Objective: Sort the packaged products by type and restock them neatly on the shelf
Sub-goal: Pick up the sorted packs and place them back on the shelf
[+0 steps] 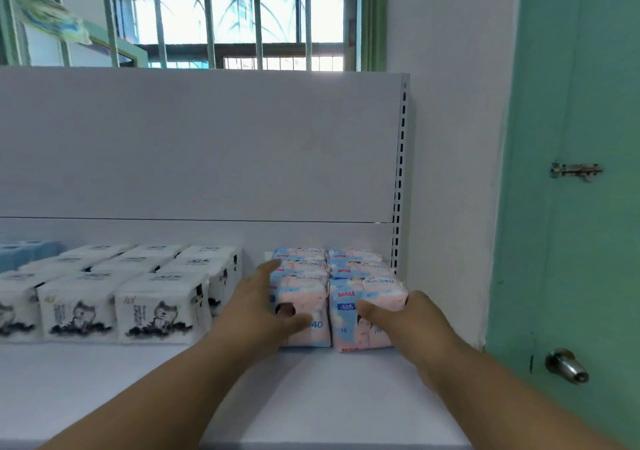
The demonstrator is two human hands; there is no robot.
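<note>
Pink-and-blue packs (367, 294) stand in two rows at the right end of the white shelf (311, 397). My left hand (263, 307) lies against the left side of the front left pink pack (304, 307), fingers straight, thumb across its face. My right hand (408, 321) grips the front right pink pack, thumb on its front and fingers round its right side. White packs with a cat drawing (156, 307) fill the shelf to the left in several rows. Blue packs (24, 252) sit at the far left.
The shelf's white back panel (207, 145) rises behind the packs, with a slotted upright (398, 207) at the right end. A green door (571, 207) with a metal knob (566, 366) stands to the right. A barred window (207, 17) is above.
</note>
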